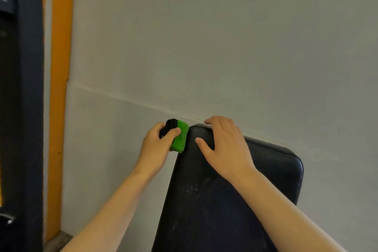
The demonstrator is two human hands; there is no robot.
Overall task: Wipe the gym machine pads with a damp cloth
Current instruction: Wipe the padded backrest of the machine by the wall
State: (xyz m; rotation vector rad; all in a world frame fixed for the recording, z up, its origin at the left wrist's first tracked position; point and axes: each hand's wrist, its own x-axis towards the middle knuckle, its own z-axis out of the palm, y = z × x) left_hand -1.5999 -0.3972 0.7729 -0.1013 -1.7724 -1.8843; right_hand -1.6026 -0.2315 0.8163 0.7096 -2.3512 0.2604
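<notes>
A dark padded backrest (206, 200) of a gym machine leans up toward a grey wall, its top edge at mid-frame. My left hand (156, 147) grips a folded green and black cloth (180, 136), which is pressed against the pad's upper left edge. My right hand (225, 147) rests flat on the top of the pad, fingers curling slightly over its upper rim. Pale scuff marks show on the pad's middle.
A grey wall (225, 47) stands right behind the pad. An orange vertical strip (60, 88) runs down the wall at left, beside a dark upright frame (22, 108). A bit of floor (58, 240) shows at bottom left.
</notes>
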